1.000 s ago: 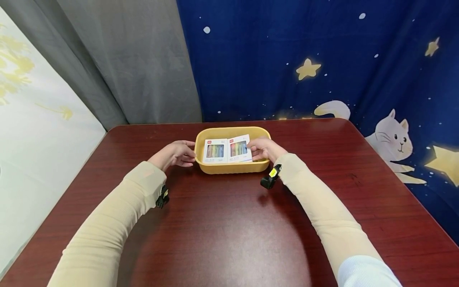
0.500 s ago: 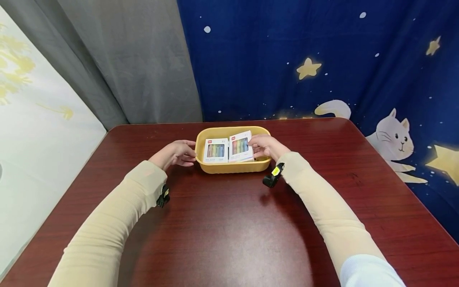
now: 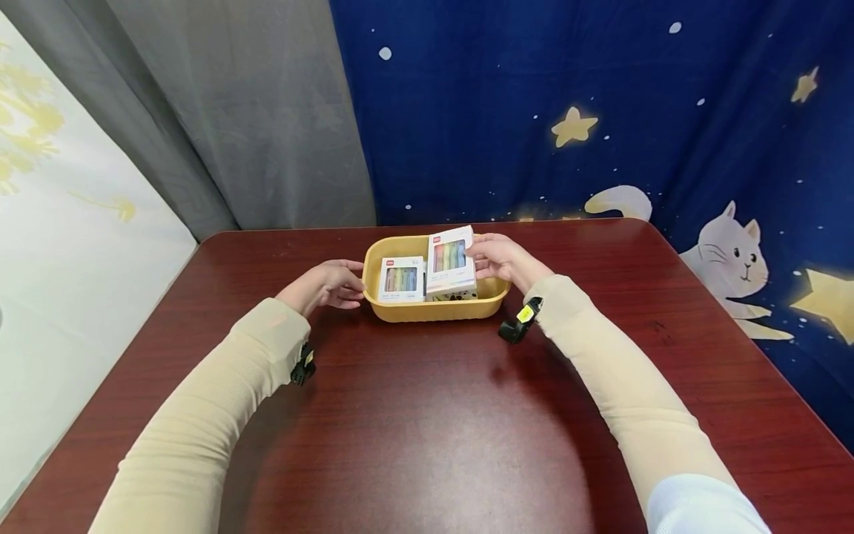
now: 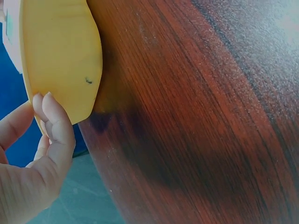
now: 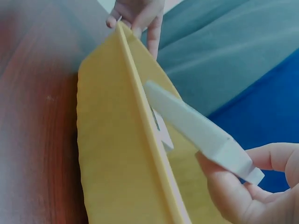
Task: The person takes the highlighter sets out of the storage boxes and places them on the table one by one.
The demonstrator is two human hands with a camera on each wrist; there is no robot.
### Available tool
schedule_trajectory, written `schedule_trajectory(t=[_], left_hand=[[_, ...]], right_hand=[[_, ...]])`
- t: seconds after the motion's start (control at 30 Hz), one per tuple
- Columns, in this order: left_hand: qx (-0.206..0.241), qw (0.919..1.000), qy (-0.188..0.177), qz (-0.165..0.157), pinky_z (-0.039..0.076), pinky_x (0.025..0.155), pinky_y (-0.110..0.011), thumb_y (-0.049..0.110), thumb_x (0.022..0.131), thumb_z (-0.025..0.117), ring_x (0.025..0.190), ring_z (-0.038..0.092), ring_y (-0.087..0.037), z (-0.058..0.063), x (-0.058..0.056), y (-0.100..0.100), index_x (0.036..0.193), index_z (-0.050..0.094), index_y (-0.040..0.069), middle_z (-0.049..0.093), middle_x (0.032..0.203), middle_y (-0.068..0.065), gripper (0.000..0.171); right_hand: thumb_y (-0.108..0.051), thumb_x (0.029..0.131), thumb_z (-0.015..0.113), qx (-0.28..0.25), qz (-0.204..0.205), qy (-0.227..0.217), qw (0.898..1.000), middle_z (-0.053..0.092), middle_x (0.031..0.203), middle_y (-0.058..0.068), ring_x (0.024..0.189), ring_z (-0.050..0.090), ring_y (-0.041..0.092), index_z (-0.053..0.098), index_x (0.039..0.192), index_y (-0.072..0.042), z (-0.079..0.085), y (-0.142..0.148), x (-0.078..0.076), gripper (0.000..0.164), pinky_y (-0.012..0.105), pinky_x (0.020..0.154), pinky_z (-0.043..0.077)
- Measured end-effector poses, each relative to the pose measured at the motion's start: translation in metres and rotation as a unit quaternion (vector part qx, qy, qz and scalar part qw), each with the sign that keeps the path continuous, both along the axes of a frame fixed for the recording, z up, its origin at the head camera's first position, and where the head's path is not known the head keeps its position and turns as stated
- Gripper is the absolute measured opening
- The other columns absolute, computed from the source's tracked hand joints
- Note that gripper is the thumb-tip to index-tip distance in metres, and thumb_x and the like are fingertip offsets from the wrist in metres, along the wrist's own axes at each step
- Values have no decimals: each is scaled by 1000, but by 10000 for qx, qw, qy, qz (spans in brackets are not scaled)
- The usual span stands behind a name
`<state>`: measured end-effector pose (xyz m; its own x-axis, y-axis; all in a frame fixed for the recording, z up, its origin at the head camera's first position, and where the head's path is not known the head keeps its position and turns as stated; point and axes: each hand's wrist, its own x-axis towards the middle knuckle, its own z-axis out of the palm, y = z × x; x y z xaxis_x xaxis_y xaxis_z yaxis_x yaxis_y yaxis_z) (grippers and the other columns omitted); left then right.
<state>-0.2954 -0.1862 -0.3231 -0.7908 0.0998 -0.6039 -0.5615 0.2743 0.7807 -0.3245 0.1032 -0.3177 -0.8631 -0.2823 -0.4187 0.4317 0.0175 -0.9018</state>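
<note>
A yellow plastic basket [image 3: 435,313] stands near the far edge of the table. My left hand [image 3: 325,285] holds its left end, thumb and fingertips pinching the rim [image 4: 26,60]. With my right hand [image 3: 505,259] I grip the right edge of a white box of coloured sticks [image 3: 451,261], tilted and partly raised from the basket. In the right wrist view the box [image 5: 201,130] shows edge-on above the rim, between thumb and fingers. A second white box [image 3: 401,279] with a similar window lies in the basket's left half. Under the raised box shows something black-and-white patterned [image 3: 457,296].
The dark red-brown wooden table [image 3: 414,415] stretches in front of the basket. Behind its far edge hang a grey curtain [image 3: 280,119] and a blue star-print curtain [image 3: 480,111]. A white panel [image 3: 73,259] stands along the left side.
My right hand has lifted the right-hand box up and back, tilting it and uncovering the patterned thing beneath. The left hand and the other box have stayed put.
</note>
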Motion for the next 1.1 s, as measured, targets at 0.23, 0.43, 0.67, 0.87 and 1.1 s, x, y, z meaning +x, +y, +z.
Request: schedule_trajectory(t=[0.23, 0.43, 0.67, 0.87, 1.1], left_hand=[[43, 10000, -25, 14, 52, 62, -28, -4, 88, 50, 61, 57, -11, -2, -1, -2, 144, 24, 14, 49, 101, -8, 64], [96, 9999, -36, 48, 52, 61, -27, -4, 87, 50, 61, 57, -11, -3, -2, -3, 144, 24, 14, 48, 106, -10, 64], [131, 9999, -28, 29, 52, 61, -27, -3, 88, 50, 61, 57, -11, -4, -3, -2, 144, 24, 13, 51, 91, -6, 64], [202, 9998, -25, 42, 51, 59, -25, -5, 87, 49, 58, 57, -11, -5, -2, -4, 144, 24, 13, 53, 90, -6, 64], [192, 9998, 40, -73, 47, 55, -21, -5, 87, 49, 57, 56, -9, -5, -1, -5, 144, 22, 12, 55, 88, -6, 65]], right_hand=[[3, 89, 47, -424, 65, 211, 9989, 57, 84, 7, 68, 61, 17, 31, 135, 0, 6, -1, 12, 49, 31, 58, 54], [4, 90, 45, -792, 64, 184, 9967, 59, 83, 7, 68, 62, 17, 40, 124, -2, 4, -3, 23, 34, 31, 56, 54], [2, 91, 44, -887, 223, 232, 9955, 57, 87, 7, 72, 62, 16, 31, 134, 3, 4, -9, 40, 46, 30, 59, 54], [4, 90, 44, -909, 355, 215, 9950, 57, 88, 7, 73, 61, 15, 27, 137, 2, 0, -21, 58, 50, 32, 60, 53], [5, 90, 45, -957, 616, 162, 9934, 57, 93, 9, 78, 61, 17, 30, 134, 2, -9, -38, 83, 46, 40, 68, 54]])
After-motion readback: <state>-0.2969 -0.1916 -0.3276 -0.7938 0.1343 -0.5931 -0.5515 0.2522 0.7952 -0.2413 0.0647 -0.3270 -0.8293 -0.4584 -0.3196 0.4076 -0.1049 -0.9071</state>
